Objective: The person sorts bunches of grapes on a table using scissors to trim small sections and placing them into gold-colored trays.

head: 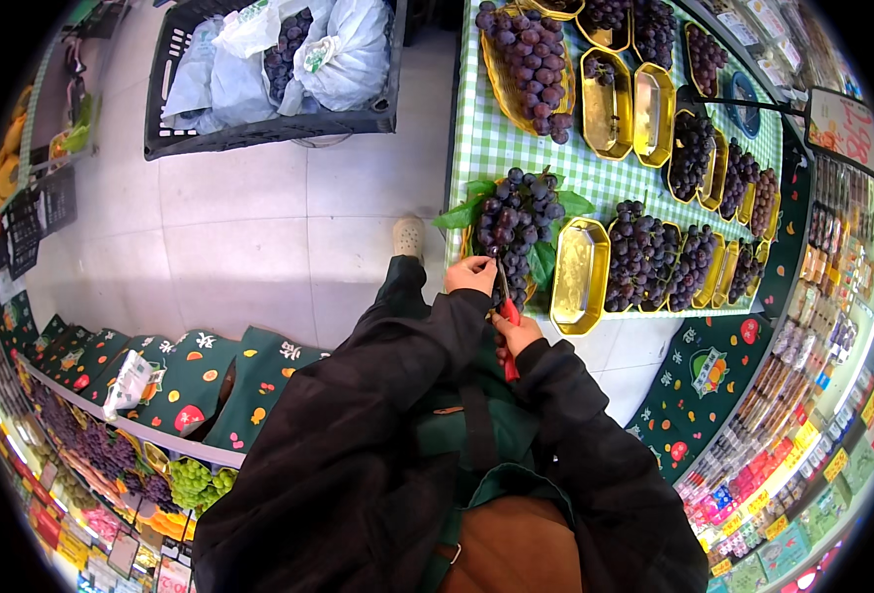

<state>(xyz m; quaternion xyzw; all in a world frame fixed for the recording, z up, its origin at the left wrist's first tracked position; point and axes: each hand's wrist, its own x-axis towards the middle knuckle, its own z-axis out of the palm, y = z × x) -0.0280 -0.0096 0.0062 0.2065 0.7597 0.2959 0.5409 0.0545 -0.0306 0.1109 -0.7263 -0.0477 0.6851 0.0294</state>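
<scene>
A bunch of dark purple grapes (pixel 514 211) lies with green leaves (pixel 460 215) on a basket at the table's near left corner. My left hand (pixel 471 275) is at the lower left of that bunch, its thumb and fingertips pinched together at the grapes. Whether a grape or stem sits between them is too small to tell. My right hand (pixel 520 335) grips red-handled scissors (pixel 510 311), whose metal blades point up into the lower grapes beside the left fingertips. Just right of the hands stands a gold plastic tray (pixel 580 278) with nothing in it.
More gold trays, several with grapes (pixel 629 259), cover the green checkered tablecloth (pixel 474 159). A wicker basket of grapes (pixel 529 67) stands at the back. Bagged grapes fill a black crate (pixel 274 133) at upper left. Shelves of packaged goods (pixel 792 356) line the right.
</scene>
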